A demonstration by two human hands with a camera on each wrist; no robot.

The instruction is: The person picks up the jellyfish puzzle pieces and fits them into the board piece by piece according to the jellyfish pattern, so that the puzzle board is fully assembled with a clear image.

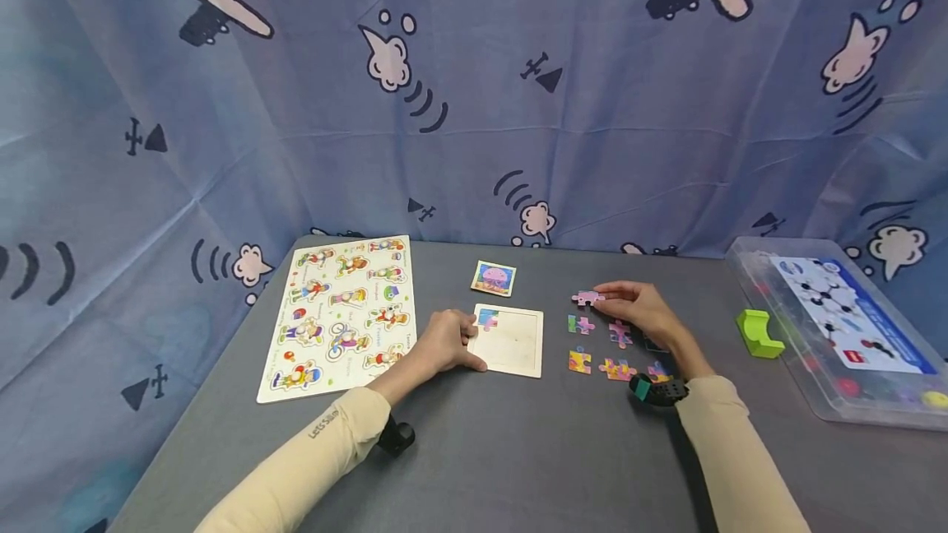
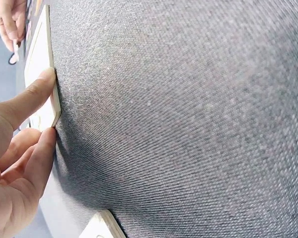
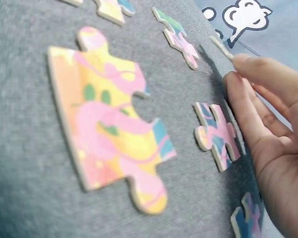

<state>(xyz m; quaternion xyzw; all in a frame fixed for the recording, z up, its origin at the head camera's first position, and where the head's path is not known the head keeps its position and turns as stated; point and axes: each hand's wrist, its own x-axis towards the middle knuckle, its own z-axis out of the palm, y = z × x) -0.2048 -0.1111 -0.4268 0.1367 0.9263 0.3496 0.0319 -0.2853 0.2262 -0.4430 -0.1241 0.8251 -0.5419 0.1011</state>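
Observation:
My left hand [image 1: 448, 341] holds the left edge of a square wooden puzzle tray [image 1: 518, 344], thumb on its near-left corner and fingers along the side. One blue and pink piece [image 1: 488, 318] sits in the tray's upper left corner. Between thumb and fingers, my right hand [image 1: 638, 307] pinches a pink puzzle piece [image 1: 587, 298]; in the right wrist view only a thin edge of it shows. Below that hand lie several loose pieces, among them a pink and blue one [image 3: 216, 134] and a yellow and pink one [image 3: 111, 119].
A small picture card [image 1: 494, 278] with a pink figure lies behind the tray. To the left is a large board [image 1: 336, 315] of figure pieces. A green curved block [image 1: 759, 334] stands beside a clear plastic case [image 1: 844, 401] at right. A patterned curtain [image 1: 474, 105] hangs behind the table.

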